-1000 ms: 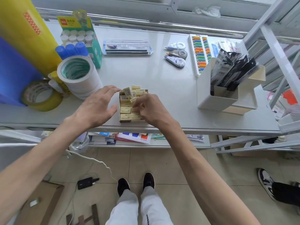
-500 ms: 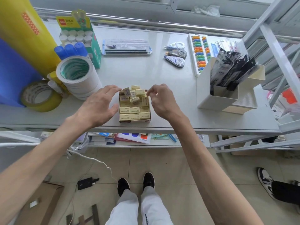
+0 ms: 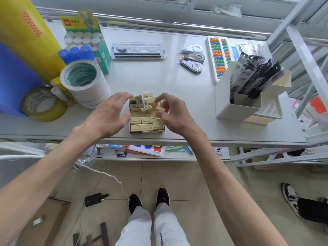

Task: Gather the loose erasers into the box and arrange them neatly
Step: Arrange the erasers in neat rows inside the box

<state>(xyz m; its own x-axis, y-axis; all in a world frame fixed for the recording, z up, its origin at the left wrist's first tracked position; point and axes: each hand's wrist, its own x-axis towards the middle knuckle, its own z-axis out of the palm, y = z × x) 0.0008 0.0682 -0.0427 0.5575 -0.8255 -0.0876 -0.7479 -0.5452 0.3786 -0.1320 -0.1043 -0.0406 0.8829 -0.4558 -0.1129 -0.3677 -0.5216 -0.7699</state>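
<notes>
Left hand (image 3: 106,116) open beside the brown cardboard box (image 3: 147,132), right hand (image 3: 175,116) pinching a cream block eraser (image 3: 159,108); my nudge could topple the twelve-o'clock pile (image 3: 142,102).

**Box** (image 3: 147,132): small, shallow, open-topped carton with a brown and red near wall. It stands square at the near edge of the table (image 3: 177,86), roughly midway along it.

**Erasers** (image 3: 147,124): pale cream rectangular blocks in printed wrappers.
- Near half of the box: two rows lie flat, side by side, aligned and level with each other.
- Far half: a disordered heap (image 3: 146,108), with pieces tilted at varied angles above the packed layer.
- One piece (image 3: 138,99) stands on end and shows a barcode.
- One piece (image 3: 147,94) sits at the far rim.
- One piece (image 3: 159,108) at the right side is partly hidden among the fingers of the right hand (image 3: 174,116); a grip cannot be confirmed.
</notes>
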